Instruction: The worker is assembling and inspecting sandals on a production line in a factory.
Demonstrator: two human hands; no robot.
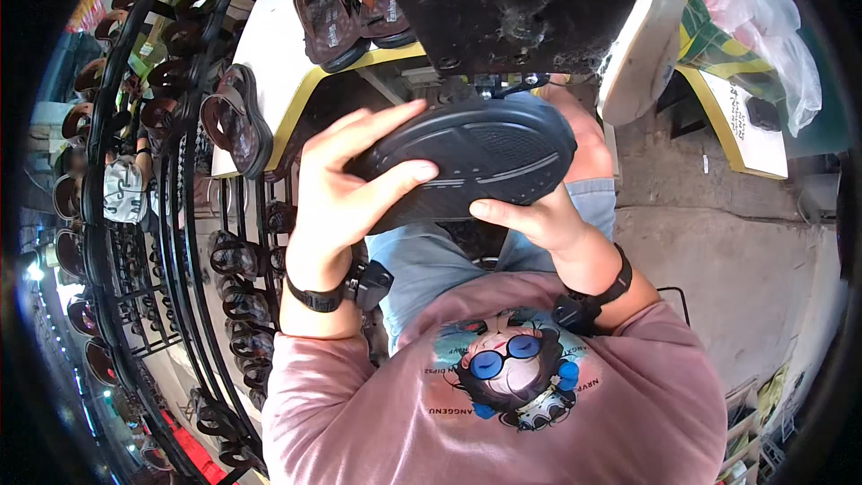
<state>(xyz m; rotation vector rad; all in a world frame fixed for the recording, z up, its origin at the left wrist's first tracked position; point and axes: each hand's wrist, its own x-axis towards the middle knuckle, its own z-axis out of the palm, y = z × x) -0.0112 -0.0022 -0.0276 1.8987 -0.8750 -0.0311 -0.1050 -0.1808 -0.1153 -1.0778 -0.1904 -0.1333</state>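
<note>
Both hands grip a black shoe sole [467, 157] under a black machine [521, 0]: left hand [346, 189] clamped over its end, right hand [539, 220] beneath. Fingers could be pinched near the machine head.

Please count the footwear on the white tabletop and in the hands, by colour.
Brown sandals on the white tabletop: 3
Black sole held by the left hand and right hand: 1
Total: 4
</note>
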